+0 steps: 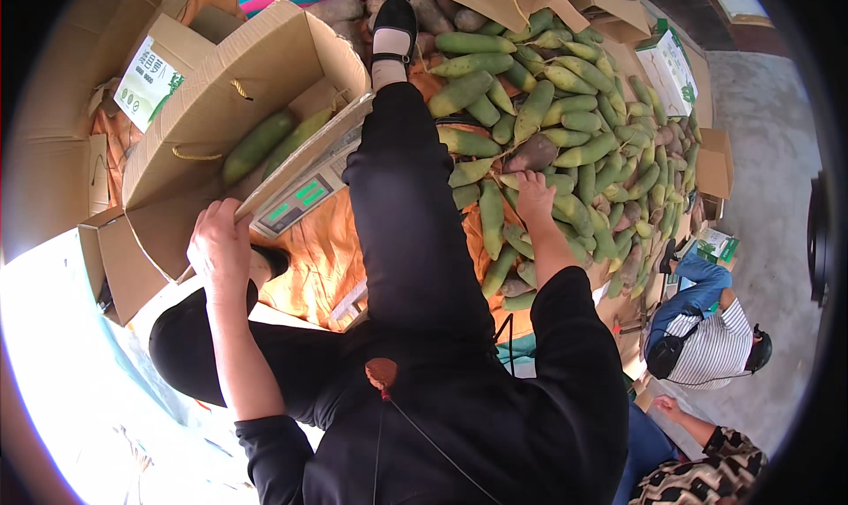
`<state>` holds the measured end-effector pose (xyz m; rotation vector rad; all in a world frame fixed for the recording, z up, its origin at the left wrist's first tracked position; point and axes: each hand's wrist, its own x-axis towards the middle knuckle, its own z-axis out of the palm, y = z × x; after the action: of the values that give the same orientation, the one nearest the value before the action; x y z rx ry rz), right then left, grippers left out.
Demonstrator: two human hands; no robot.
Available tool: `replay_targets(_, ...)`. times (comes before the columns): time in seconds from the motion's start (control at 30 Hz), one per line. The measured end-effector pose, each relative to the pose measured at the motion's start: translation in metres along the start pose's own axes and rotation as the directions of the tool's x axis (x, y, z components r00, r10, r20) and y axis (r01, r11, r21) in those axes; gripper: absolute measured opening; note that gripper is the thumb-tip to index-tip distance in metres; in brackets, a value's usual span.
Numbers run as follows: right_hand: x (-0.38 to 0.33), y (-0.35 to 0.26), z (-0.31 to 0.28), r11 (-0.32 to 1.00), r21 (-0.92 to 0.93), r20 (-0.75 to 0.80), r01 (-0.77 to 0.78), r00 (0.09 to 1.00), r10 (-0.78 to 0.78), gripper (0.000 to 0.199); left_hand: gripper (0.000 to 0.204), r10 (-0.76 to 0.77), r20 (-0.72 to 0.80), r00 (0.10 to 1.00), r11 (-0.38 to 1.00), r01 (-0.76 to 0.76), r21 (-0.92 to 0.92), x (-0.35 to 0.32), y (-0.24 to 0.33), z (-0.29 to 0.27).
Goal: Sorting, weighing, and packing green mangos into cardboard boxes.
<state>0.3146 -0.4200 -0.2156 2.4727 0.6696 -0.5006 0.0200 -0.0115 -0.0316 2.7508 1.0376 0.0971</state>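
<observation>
My left hand (221, 247) is closed on the near edge of an open cardboard box (181, 116). Two long green radishes (258, 146) lie inside the box, at its far side. My right hand (535, 196) is on a large heap of green radishes (586, 147), its fingers curled over one green radish (560, 184). Just beyond the fingertips lies a dark purplish root (532, 154). Against the box's right side is a scale display (300, 203) with lit green digits.
More purplish roots (431, 15) lie at the far end. Orange cloth (322, 240) spreads under the box and heap. A white and green carton (668, 68) stands far right. A person in a striped shirt (711, 350) sits right; another person's patterned sleeve (720, 470) shows nearer.
</observation>
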Motion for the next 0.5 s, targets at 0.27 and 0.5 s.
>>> replay_targets(0.27,0.008,-0.006,-0.002,0.997,-0.077,0.038,-0.003,0.999,0.006,0.034,0.013,-0.028,0.017,0.999,1.0,0.029,-0.009,0.001,0.001,0.001)
replay_targets(0.5,-0.004,-0.008,0.009,0.995,-0.101,0.1,-0.016,0.995,0.026,0.027,0.013,-0.037,-0.005,0.999,0.999,0.037,-0.028,-0.001,0.0,-0.002)
